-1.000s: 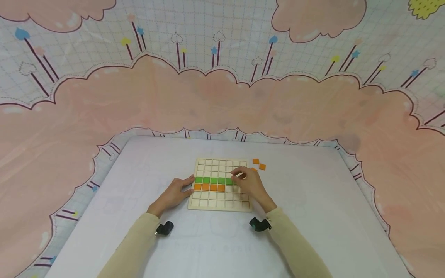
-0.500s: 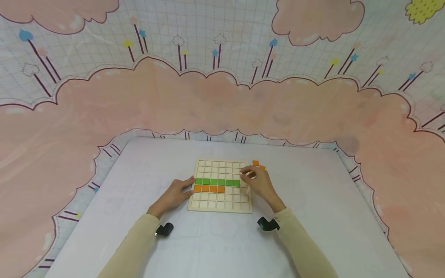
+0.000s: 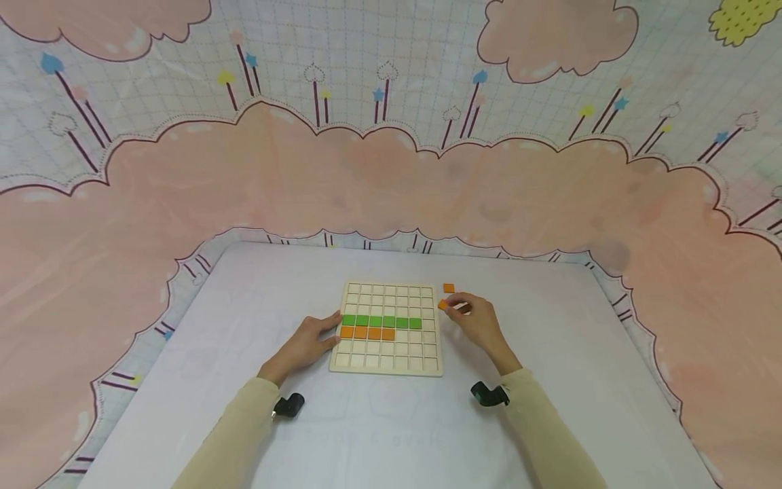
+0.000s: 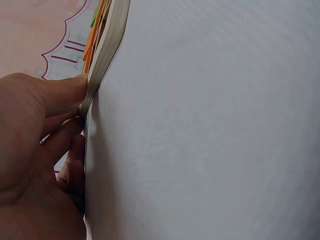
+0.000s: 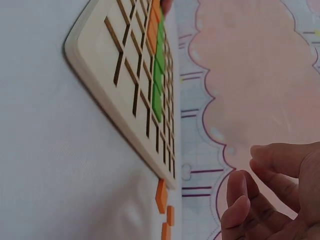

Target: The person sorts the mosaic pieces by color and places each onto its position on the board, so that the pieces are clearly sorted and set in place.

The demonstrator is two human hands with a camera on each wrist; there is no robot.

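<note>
A pale wooden grid board (image 3: pixel 391 367) lies on the white table. Across it run a row of green tiles (image 3: pixel 375 320) and, just nearer, a shorter row of orange tiles (image 3: pixel 368 332). My left hand (image 3: pixel 305 339) rests at the board's left side, thumb and index finger spread and touching its edge. Beyond the right edge, my right hand (image 3: pixel 479 322) hovers over the loose orange tiles, fingertips close to one orange tile (image 3: pixel 442 304). In the right wrist view its bent fingers (image 5: pixel 237 185) and thumb have nothing between them.
Another loose orange tile (image 3: pixel 449 288) lies by the board's far right corner; a third shows only in the right wrist view, as an orange tile (image 5: pixel 166 231). A patterned cloth (image 3: pixel 391 176) with cloud shapes surrounds the white table (image 3: pixel 391 435).
My right hand has moved right, off the grid to the loose tiles. A green tile at the right end of its row, hidden under the hand earlier, now shows. The left hand stays put.
</note>
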